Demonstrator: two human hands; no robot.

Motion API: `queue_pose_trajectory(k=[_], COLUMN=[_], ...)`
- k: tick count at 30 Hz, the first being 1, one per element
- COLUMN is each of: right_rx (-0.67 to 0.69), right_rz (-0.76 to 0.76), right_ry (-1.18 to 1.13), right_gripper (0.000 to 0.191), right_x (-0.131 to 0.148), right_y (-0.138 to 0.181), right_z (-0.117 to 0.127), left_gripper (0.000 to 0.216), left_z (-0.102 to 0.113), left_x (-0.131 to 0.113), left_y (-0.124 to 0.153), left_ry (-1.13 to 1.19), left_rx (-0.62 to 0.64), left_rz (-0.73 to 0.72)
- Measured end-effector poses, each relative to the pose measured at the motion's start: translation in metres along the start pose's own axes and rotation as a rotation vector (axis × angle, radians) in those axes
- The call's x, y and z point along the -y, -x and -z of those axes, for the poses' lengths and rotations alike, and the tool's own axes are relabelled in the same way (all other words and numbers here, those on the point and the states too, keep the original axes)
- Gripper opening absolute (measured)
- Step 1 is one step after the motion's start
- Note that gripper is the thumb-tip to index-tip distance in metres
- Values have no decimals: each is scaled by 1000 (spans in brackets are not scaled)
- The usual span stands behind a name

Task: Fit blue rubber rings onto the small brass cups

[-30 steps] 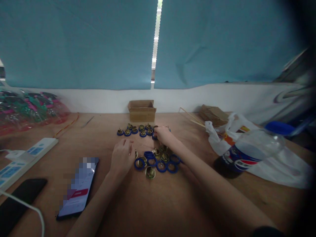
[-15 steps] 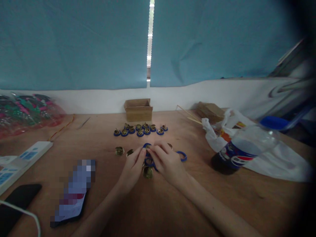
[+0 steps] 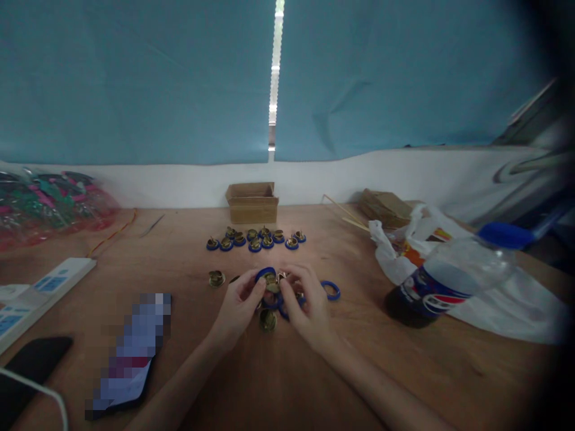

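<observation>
My left hand (image 3: pixel 236 305) and my right hand (image 3: pixel 305 302) meet over a small heap of blue rings and brass caps (image 3: pixel 269 311) on the wooden table (image 3: pixel 278 383). Together their fingertips pinch a blue ring with a brass cap (image 3: pixel 268 279), lifted just above the heap. One loose blue ring (image 3: pixel 330 290) lies to the right of my right hand. A lone brass cap (image 3: pixel 216 278) sits to the left. Farther back stands a row of several brass caps seated in blue rings (image 3: pixel 256 238).
A small open cardboard box (image 3: pixel 251 202) stands behind the row. A cola bottle (image 3: pixel 449 276) lies on white plastic bags at the right. At the left are a phone (image 3: pixel 130 353), a second dark phone (image 3: pixel 27 374), a white power strip (image 3: pixel 40 290) and packaged colourful goods (image 3: pixel 45 203).
My right hand came back from the far row to the heap. Both hands closed together on a blue ring and brass cap and raised it slightly. The camera view shifted a little.
</observation>
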State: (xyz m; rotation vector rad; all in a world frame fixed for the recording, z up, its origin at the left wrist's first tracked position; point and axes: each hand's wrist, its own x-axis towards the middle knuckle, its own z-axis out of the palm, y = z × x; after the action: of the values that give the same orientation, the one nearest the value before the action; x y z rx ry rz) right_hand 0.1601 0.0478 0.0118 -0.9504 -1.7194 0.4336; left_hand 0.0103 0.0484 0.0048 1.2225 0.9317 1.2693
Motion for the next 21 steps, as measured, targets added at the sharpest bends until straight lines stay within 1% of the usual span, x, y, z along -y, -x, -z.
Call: queue_pose_trajectory(k=[2,6,12,17,21], right_rx=[13,39,-33,-26,-19], right_rz=[-29,-27,-26,-4,-13], right_ry=[-5,-1,39,17,11], right_gripper=[21,15,10,12,16], right_x=[-1,-3,-3,-1,1], right_y=[-2,-4,-1,1,2], right_z=[0,0,-1,-3,-6], left_gripper=[29,29,26,29,28], left_z=[0,1,-1,-3,-1], left_x=[0,1,-2,-6,-11], left_y=[0,1,2,4,3], left_ry=[-33,-83,-97,-20,-81], left_rx=[13,14,12,-14,-57], left_rz=[-23,-62,-63,17,-23])
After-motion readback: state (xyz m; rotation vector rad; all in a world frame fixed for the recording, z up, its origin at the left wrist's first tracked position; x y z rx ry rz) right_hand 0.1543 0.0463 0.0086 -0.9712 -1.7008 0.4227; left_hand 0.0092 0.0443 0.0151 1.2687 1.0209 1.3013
